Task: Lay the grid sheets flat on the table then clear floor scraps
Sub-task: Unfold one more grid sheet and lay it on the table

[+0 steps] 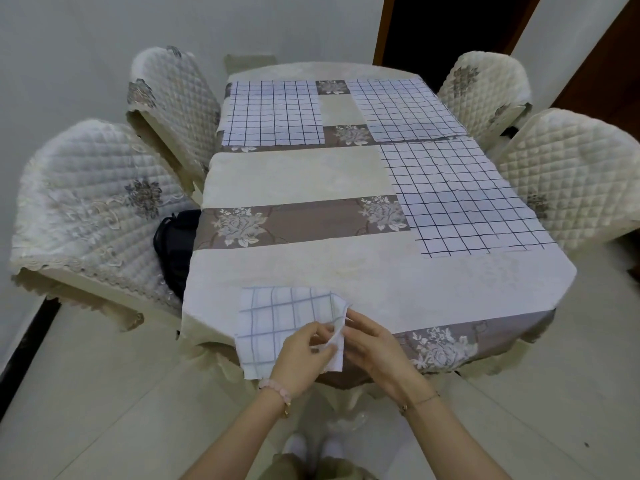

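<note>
clock is read with 12 at the worktop's (294, 174) far end and 6 at the person's edge.

- far-left grid sheet (273, 112) lies flat at 11 o'clock.
- far-right grid sheet (405, 109) lies flat at 1 o'clock, its near edge just beside the next sheet.
- right-side grid sheet (464, 199) lies flat at 3 o'clock, along the right rim.
- near grid sheet (277, 320) is at 6 to 7 o'clock, lighter lines facing up. its near part hangs over the worktop edge. its right edge is folded up, not flat.
- left hand (301, 355): fingers curled, pinching that folded right edge from the 7 o'clock side. pink bead bracelet (275, 389) on the wrist.
- right hand (374, 344): thumb and fingertips pinching the same raised edge from the 5 o'clock side. thin chain bracelet (419, 400) on the wrist.
- the two hands almost meet on the fold.
- four quilted chairs (90, 209) stand around the worktop, two at 9 to 10 o'clock and two at 2 to 3.
- dark bag (175, 251) sits on the near-left chair seat at 8 o'clock, touching the cloth's overhang.
- pale tiled floor (104, 393) shows at 6 o'clock below the hands.
</note>
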`<state>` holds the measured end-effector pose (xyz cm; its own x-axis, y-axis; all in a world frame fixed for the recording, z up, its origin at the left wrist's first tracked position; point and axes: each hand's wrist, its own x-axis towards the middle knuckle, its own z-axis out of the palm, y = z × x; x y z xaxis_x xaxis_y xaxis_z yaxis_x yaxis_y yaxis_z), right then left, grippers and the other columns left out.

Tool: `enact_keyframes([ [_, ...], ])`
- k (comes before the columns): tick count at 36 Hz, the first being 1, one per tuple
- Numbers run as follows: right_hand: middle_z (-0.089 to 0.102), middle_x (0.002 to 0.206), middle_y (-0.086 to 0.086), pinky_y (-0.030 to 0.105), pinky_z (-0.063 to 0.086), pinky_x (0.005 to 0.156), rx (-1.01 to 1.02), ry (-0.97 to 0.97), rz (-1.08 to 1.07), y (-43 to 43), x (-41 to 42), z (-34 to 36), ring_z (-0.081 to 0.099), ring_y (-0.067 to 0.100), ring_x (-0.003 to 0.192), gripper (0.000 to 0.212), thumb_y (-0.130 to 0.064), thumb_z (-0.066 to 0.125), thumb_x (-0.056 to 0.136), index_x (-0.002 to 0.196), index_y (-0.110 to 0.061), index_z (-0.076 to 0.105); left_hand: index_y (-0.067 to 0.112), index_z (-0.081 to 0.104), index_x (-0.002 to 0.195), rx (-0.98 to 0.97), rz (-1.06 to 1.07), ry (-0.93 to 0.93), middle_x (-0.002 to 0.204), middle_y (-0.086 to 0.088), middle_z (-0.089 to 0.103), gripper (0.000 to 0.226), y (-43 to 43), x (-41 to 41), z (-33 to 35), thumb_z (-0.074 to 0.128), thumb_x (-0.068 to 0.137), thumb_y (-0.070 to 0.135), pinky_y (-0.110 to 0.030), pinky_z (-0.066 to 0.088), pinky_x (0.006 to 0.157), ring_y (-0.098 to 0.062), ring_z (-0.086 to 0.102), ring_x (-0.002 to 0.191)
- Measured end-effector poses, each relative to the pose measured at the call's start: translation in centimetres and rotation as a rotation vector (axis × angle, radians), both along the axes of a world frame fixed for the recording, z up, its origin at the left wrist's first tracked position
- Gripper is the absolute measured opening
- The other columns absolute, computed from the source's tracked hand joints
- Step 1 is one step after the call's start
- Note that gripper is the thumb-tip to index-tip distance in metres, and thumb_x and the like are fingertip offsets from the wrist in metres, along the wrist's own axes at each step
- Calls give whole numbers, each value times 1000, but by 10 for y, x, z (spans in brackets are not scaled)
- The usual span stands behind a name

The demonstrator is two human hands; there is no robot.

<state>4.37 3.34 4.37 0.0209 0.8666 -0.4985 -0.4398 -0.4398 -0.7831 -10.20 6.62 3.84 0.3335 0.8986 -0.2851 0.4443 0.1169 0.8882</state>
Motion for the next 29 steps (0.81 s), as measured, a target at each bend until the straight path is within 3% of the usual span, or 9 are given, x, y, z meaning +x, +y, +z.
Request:
enact_keyframes([
  [3,66,119,18,49,48,99,-5,-23,20,1,-1,-2,63,34,110,38,-3,60,88,126,-2,55,20,60,74,-35,45,-74,91,5,69,12,4,-4,0,63,86,24,-23,53,73,-13,65,87],
  [6,69,112,14,41,55,91,-43,-153,54,2,-6,-1,66,30,105,26,-6,62,87,113,-5,65,18,57,73,-52,95,-107,74,1,62,15,7,-7,1,60,88,17,-18,44,61,-13,57,71],
  [13,65,89,12,29,49,63,-127,-225,-52,6,9,-3,60,23,83,12,-14,58,90,86,-9,68,15,56,75,78,293,-181,71,3,54,15,33,-29,14,59,89,11,-15,39,59,-8,46,66],
  [19,72,85,8,35,50,76,-108,-297,-173,10,42,1,63,24,85,14,-12,59,90,87,-5,71,16,58,78,114,491,-233,70,-1,54,12,75,-65,20,60,89,12,-29,38,61,-18,46,70],
  [22,72,83,6,30,53,74,-76,-374,-214,14,56,8,63,20,81,11,-12,61,89,84,-9,71,9,58,81,182,519,-187,67,4,50,9,88,-78,26,60,89,12,-16,37,57,-11,45,70],
  [24,69,81,-2,19,55,66,-65,-414,-238,17,66,11,62,11,75,9,-13,62,88,82,-14,69,14,45,62,221,530,-189,54,13,36,30,94,-82,28,60,88,9,-13,30,49,3,34,53],
  [26,66,85,-7,25,53,79,-54,-464,-228,19,75,13,61,8,80,5,-15,63,88,87,-16,68,22,28,56,200,527,-195,46,13,29,47,97,-83,30,60,88,9,-16,22,47,1,26,47],
  [28,67,89,-4,37,49,91,-62,-453,-235,22,81,12,62,15,86,7,-16,63,88,93,-14,68,21,32,59,139,522,-195,59,13,32,42,100,-84,25,62,88,13,-16,24,54,-4,33,62],
  [29,68,89,-2,39,49,91,-70,-433,-251,23,83,12,63,17,87,8,-16,63,88,95,-13,67,13,42,63,97,521,-193,65,3,41,33,103,-85,21,62,88,16,-17,30,61,-8,28,81],
])
